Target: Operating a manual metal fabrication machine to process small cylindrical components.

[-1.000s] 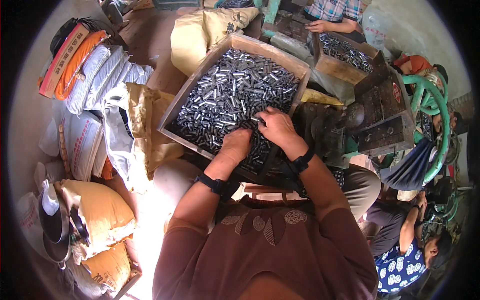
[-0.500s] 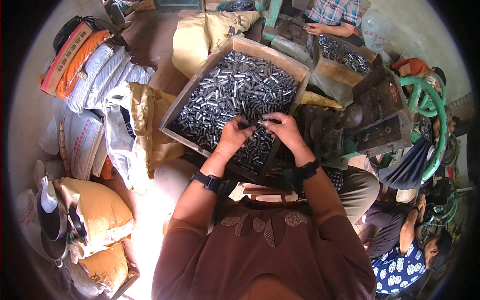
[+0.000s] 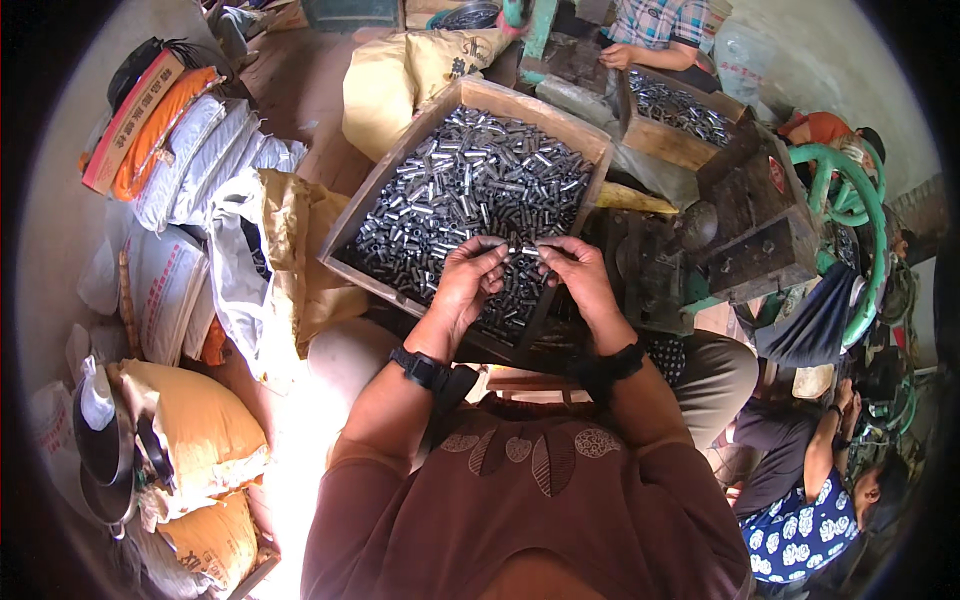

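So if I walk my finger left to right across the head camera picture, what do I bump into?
Dark round pan → crumpled brown sack → left hand → small shiny metal piece → right hand → green wheel.

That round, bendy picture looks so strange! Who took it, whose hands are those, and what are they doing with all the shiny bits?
There is no robot here, just a person. A camera on the person's head looks down, and its very wide lens bends straight things near the edge. The left hand and right hand are bare and belong to the person wearing it. Below them is a wooden box full of little metal pieces. The fingertips seem to pinch one shiny piece between them, though it is small to see.
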The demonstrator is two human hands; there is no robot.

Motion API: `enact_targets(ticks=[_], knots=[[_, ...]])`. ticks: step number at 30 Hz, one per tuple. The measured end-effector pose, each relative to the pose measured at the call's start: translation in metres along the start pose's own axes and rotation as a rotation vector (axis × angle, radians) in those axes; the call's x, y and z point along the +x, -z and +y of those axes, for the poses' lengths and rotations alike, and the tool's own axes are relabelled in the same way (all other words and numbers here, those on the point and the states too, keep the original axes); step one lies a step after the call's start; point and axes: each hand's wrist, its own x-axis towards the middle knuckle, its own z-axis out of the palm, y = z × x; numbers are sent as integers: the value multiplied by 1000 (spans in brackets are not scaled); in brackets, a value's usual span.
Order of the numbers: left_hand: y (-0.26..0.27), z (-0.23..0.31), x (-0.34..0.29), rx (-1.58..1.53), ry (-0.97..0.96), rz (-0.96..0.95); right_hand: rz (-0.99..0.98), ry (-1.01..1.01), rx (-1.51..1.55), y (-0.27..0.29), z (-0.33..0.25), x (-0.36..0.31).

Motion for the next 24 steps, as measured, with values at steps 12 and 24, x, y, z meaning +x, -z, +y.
enact_targets(ticks=[12, 24], knots=[[-9, -2, -6, 91, -53, -59, -34, 28, 17, 1, -8, -10], [-28, -7, -27, 123, 165, -389, -404, -206, 335, 35, -29, -32]])
